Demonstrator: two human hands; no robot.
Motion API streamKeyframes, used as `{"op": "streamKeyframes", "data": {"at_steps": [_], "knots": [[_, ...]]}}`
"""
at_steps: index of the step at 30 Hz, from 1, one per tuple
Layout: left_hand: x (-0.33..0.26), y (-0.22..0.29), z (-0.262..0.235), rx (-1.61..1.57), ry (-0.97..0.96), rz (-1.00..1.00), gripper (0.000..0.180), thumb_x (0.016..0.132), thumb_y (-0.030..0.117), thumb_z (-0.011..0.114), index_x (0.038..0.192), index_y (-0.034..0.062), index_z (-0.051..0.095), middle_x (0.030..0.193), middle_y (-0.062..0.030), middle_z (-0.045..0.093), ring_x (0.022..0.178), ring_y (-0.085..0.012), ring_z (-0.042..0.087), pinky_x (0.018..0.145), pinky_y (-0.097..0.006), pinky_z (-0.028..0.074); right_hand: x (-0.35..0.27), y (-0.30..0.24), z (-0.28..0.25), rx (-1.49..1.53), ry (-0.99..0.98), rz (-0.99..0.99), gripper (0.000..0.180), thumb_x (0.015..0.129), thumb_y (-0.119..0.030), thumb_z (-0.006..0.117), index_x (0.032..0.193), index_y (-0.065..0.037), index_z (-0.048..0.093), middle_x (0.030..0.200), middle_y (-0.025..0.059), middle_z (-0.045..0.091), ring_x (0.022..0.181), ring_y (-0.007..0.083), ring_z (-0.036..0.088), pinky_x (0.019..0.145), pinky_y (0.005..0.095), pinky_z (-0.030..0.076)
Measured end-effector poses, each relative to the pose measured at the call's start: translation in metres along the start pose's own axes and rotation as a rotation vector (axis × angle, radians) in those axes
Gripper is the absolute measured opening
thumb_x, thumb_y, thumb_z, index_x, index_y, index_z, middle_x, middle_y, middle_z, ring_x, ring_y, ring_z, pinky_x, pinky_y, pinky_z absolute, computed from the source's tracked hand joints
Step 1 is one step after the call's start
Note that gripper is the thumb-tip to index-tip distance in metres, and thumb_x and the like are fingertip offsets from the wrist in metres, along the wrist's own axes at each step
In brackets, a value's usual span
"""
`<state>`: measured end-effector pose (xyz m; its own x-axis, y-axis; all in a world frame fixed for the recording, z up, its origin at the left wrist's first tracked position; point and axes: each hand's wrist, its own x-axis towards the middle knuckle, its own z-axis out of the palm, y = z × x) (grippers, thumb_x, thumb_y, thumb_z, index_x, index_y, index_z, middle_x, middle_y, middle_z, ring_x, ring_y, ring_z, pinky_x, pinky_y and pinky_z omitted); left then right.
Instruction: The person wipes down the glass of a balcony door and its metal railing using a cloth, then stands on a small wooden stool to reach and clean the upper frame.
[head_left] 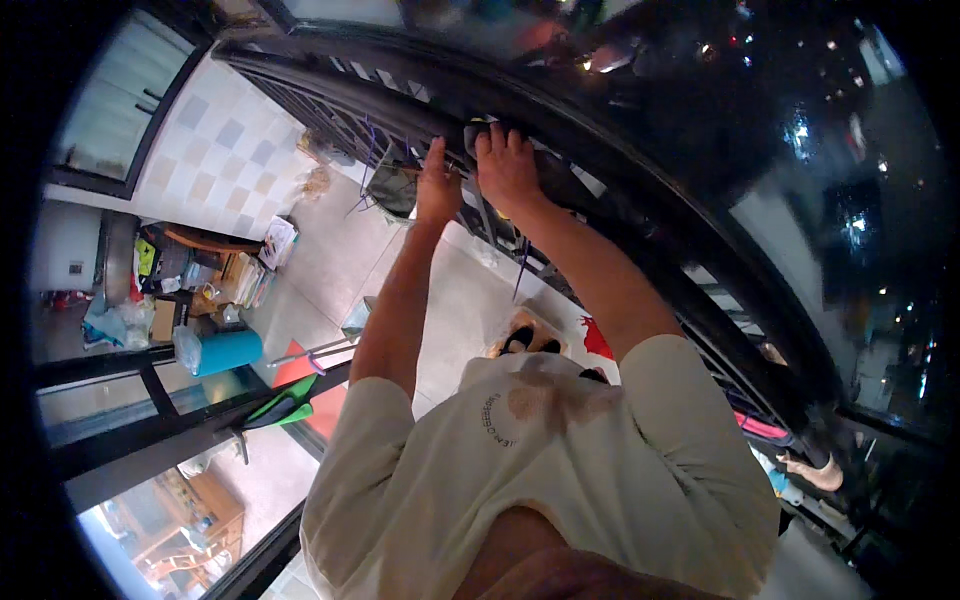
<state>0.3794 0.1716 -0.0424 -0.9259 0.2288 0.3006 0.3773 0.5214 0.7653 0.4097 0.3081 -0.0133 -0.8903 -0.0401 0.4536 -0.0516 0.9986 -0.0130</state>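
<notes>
A long black railing (640,190) runs diagonally ahead of me, and both hands are at its top. My right hand (507,168) has its fingers bent over a dark piece (474,134) at the top bar; its exact kind is unclear. Just left of it, my left hand (438,190) is held against the inner side of the railing. One of its digits points up, and the others are curled and partly hidden. What lies within its grasp is too small to make out. Below the left hand is a dark green, bag-like item (393,190), near a thin purple cord (370,140).
A second purple cord (522,268) hangs from the railing. My feet stand in dark footwear (518,340), with a red item (597,338) beside them. Leftward are a teal bin (230,352), a green dustpan-like tool (282,402) and stacked books and papers (250,280). Night lights show beyond the railing.
</notes>
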Motion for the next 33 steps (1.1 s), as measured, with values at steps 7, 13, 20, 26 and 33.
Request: {"op": "streamKeyframes", "data": {"at_steps": [7,13,20,26,33], "knots": [[-0.017,-0.001,0.011,-0.23,0.047,-0.092,0.065,0.076,-0.003,0.047,0.137,0.0033,0.026,0.132,-0.0279,0.039,0.118,-0.0394,0.045,0.094,-0.038,0.04,0.019,-0.009,0.006,0.069,-0.017,-0.098,0.048,0.078,-0.023,0.057,0.125,-0.015,0.048,0.128,0.0116,0.045,0.108,0.0347,0.046,0.085,0.0508,0.041],[-0.019,0.013,0.013,-0.056,0.131,0.086,0.061,0.076,-0.004,0.054,0.133,0.0029,0.035,0.131,-0.0194,0.044,0.116,-0.0338,0.048,0.093,-0.036,0.04,-0.023,0.022,-0.014,0.132,-0.102,-0.103,0.045,0.082,-0.022,0.052,0.127,-0.022,0.048,0.127,0.0107,0.046,0.11,0.0349,0.046,0.087,0.0533,0.04],[-0.036,0.084,0.052,-0.162,-0.201,0.237,0.043,0.083,0.003,0.054,0.125,0.0014,0.047,0.121,-0.0186,0.054,0.114,-0.0292,0.051,0.096,-0.033,0.039,-0.128,0.092,-0.072,0.127,-0.212,0.014,0.065,0.064,-0.033,0.073,0.124,-0.025,0.049,0.129,0.0066,0.043,0.113,0.032,0.044,0.088,0.0517,0.04],[-0.052,0.115,0.114,0.286,-0.421,0.606,0.03,0.088,0.02,0.051,0.116,0.0106,0.056,0.114,-0.0108,0.059,0.108,-0.0311,0.054,0.098,-0.059,0.024,-0.231,0.156,-0.127,-0.017,-0.164,0.208,0.066,0.063,-0.044,0.073,0.122,-0.026,0.05,0.127,0.0038,0.046,0.113,0.0276,0.045,0.091,0.0484,0.037],[-0.04,0.158,0.137,0.355,-0.69,0.624,0.027,0.09,0.028,0.047,0.1,0.0087,0.064,0.1,-0.0141,0.063,0.089,-0.0349,0.06,0.085,-0.05,0.041,-0.347,0.225,-0.178,-0.11,-0.071,0.48,0.06,0.059,-0.043,0.073,0.113,-0.022,0.055,0.125,0.0024,0.049,0.111,0.0279,0.046,0.092,0.0475,0.035]]}}
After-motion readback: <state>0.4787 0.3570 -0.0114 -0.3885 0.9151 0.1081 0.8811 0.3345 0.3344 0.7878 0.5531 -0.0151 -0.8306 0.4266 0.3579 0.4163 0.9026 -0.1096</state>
